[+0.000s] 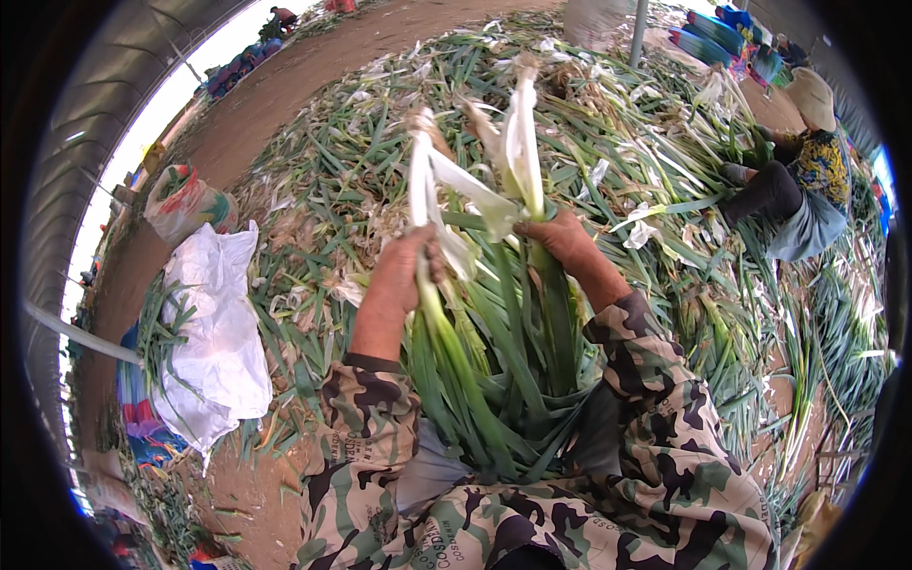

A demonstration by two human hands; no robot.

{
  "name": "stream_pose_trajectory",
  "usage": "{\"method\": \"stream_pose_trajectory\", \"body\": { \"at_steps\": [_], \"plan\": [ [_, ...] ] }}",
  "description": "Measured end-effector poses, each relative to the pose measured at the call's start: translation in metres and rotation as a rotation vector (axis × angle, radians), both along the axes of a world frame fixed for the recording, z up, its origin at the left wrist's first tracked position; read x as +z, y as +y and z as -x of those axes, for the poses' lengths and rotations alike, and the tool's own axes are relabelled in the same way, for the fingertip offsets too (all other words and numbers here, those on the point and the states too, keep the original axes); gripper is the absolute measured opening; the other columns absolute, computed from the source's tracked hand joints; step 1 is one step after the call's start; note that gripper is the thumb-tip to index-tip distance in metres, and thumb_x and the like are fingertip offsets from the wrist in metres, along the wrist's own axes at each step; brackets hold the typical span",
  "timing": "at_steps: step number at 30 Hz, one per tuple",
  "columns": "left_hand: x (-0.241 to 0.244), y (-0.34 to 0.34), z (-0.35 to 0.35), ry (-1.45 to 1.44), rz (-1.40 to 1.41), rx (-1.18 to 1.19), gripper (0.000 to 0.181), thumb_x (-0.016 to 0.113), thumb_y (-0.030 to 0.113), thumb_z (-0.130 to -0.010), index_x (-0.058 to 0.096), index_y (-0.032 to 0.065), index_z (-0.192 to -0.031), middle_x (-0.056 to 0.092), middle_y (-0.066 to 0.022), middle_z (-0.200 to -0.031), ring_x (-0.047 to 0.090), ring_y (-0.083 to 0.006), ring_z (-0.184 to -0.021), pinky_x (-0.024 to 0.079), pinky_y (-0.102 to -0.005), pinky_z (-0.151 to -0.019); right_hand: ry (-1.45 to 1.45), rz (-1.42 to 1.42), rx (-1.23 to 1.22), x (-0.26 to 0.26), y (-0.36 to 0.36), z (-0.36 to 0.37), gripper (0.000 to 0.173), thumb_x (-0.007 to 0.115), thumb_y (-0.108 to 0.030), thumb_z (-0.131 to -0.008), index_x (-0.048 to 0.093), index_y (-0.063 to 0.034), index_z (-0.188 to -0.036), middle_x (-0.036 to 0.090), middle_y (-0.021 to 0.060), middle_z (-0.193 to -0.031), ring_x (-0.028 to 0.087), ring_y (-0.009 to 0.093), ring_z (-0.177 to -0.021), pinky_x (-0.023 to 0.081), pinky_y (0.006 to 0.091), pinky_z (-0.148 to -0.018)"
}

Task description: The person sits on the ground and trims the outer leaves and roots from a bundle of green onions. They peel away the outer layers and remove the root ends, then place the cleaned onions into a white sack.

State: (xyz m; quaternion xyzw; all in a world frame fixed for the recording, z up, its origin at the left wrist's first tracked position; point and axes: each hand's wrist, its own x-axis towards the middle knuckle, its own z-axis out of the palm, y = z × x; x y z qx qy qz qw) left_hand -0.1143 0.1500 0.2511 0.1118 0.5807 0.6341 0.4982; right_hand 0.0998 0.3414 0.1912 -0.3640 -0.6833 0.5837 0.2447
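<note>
My left hand (412, 267) is closed around the pale shaft of a leek (420, 182), its root end pointing up and away from me. My right hand (563, 241) grips a thicker leek (525, 135), also roots upward, with the thumb pressed near where white turns green. Between the two hands hangs a loose, whitish outer leaf (488, 206); which stalk it joins is hard to tell. The long green leaves (491, 413) of the held leeks trail down into my lap, between my knees.
A wide heap of leek trimmings (342, 157) spreads before me. To the left lie a white woven sack (214, 335) and a stuffed bag (189, 206). A person in a sun hat (812, 164) sits at the right. A metal pole (639, 32) rises behind the heap.
</note>
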Motion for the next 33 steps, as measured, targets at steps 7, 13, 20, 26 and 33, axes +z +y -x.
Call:
{"method": "stream_pose_trajectory", "body": {
  "at_steps": [7,13,20,26,33],
  "plan": [
    [-0.007,-0.004,0.035,0.076,-0.117,0.276,0.025,0.078,0.024,-0.098,0.067,0.0021,-0.102,0.055,0.0009,-0.07,0.051,-0.0119,-0.052,0.044,-0.0321,-0.048,0.147,0.257,0.138,0.028,-0.02,0.001,0.055,0.077,-0.05,-0.093,0.079,0.0,-0.114,0.074,0.0065,-0.094,0.065,0.016,-0.082,0.052,0.0331,-0.075],
    [-0.024,0.018,-0.005,0.244,0.014,0.099,0.041,0.084,0.023,-0.094,0.064,-0.0024,-0.119,0.074,-0.0114,-0.089,0.065,-0.0208,-0.061,0.059,-0.0356,-0.059,0.223,0.282,0.166,0.022,-0.035,0.015,0.059,0.074,-0.03,-0.091,0.064,0.0047,-0.138,0.073,0.0149,-0.116,0.069,0.02,-0.096,0.056,0.0338,-0.09],
    [-0.025,0.011,-0.036,0.061,-0.128,-0.416,0.062,0.08,0.025,-0.099,0.051,-0.0013,-0.148,0.065,-0.0121,-0.134,0.065,-0.0274,-0.122,0.056,-0.0461,-0.101,0.14,0.093,0.208,0.035,-0.047,0.01,0.064,0.077,-0.031,-0.092,0.061,0.0091,-0.139,0.073,0.0197,-0.118,0.07,0.022,-0.103,0.056,0.0363,-0.094],
    [-0.036,0.024,-0.04,0.092,-0.16,-0.396,0.055,0.08,0.018,-0.096,0.057,-0.0009,-0.142,0.069,-0.0111,-0.124,0.069,-0.0257,-0.109,0.059,-0.0441,-0.094,0.091,-0.036,0.191,0.023,-0.037,0.01,0.064,0.079,-0.04,-0.095,0.064,0.0082,-0.134,0.074,0.0155,-0.109,0.069,0.019,-0.096,0.056,0.0354,-0.087],
    [-0.039,0.005,0.0,0.129,-0.121,-0.241,0.04,0.07,0.008,-0.095,0.059,-0.0061,-0.131,0.07,-0.0149,-0.112,0.07,-0.0283,-0.1,0.058,-0.0439,-0.091,0.061,-0.089,-0.002,0.029,-0.016,0.007,0.049,0.078,-0.029,-0.092,0.07,0.005,-0.127,0.077,0.0143,-0.101,0.072,0.019,-0.081,0.058,0.0355,-0.077]
  ]
}}
